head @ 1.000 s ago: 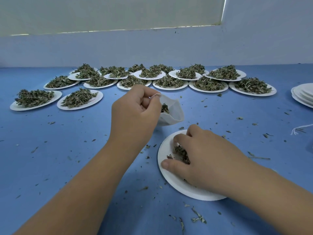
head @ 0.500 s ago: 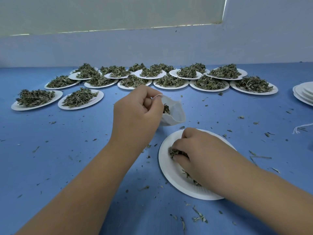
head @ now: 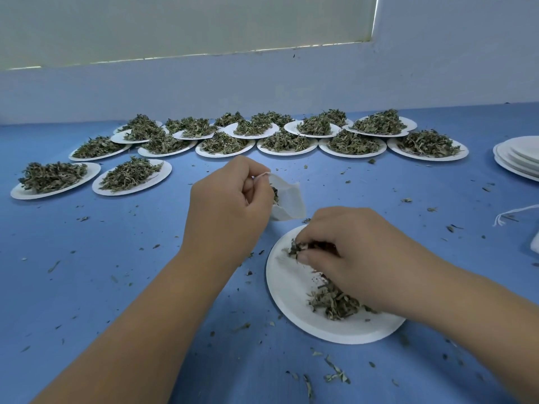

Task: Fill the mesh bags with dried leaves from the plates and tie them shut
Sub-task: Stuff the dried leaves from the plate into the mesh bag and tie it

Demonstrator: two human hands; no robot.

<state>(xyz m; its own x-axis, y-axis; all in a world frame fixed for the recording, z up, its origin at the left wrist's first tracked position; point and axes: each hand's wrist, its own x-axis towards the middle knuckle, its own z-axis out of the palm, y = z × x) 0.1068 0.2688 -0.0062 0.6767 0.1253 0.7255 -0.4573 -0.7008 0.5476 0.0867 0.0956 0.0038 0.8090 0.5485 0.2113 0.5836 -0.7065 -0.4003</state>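
Mid-fill: left hand (head: 230,205) pinches mesh bag (head: 287,199) open, right hand (head: 350,252) grips leaves (head: 296,248) over plate (head: 291,293); next, prob. carry pinch w/o spilling into bag.

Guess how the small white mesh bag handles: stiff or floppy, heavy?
Probably floppy: the small white mesh bag hangs creased from the left hand pinching its rim. Likely very light; only a few dried leaves show inside. Its open mouth may spill them if tipped.
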